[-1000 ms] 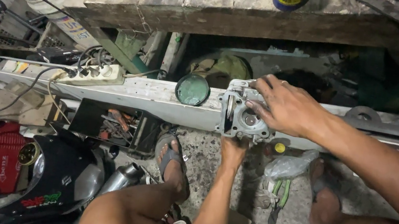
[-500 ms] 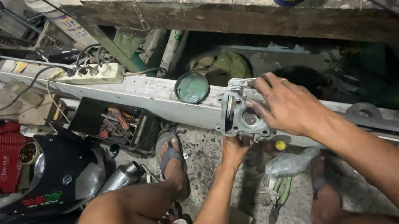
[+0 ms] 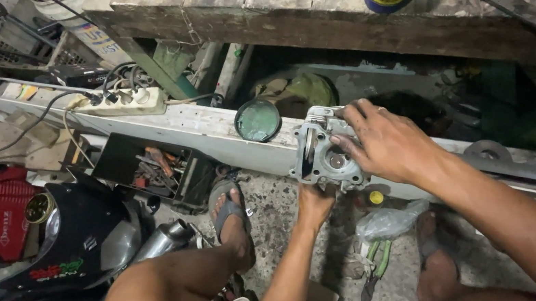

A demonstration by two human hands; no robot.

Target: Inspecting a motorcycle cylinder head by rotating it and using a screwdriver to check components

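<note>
The metal engine part (image 3: 324, 152) sits on the edge of a long pale plank (image 3: 167, 127), just right of a round green lid (image 3: 258, 120). The right hand (image 3: 383, 141) lies on top of the part, fingers spread and pressing on its right side. The left hand (image 3: 313, 203) reaches up from below and grips the part's lower edge, fingers closed against it. A white power strip (image 3: 131, 102) rests on the plank to the left. Below, a black tray of tools (image 3: 148, 166) sits on the floor, near a foot in a sandal (image 3: 230, 213).
</note>
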